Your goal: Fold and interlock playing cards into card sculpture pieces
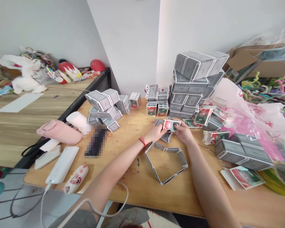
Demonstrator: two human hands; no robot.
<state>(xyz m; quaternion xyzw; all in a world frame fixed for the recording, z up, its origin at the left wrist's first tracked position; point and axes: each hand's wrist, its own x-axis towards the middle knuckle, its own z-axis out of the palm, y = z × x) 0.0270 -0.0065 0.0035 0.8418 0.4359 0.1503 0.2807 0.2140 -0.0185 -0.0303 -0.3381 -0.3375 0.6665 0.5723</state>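
Observation:
Both of my hands hold a red and green playing card box (171, 125) level above the table. My left hand (156, 132), with a red string on the wrist, grips its left end. On the other end, the fingers of my right hand (184, 131) are closed, thumb on top. Beneath the box, grey folded cards (166, 136) lie partly hidden. Closer to me, a heart-shaped ring of joined playing cards (180, 157) stands on edge. Right of my hands lie more card boxes (203, 117), one of them on a flat one.
A tall stack of grey card blocks (188, 85) rises at the back right, with a smaller stack (102, 106) at the left. A white power bank (62, 164) trails a cable across the front. Plastic bags (232, 95) and a tape roll (279, 179) crowd the right side.

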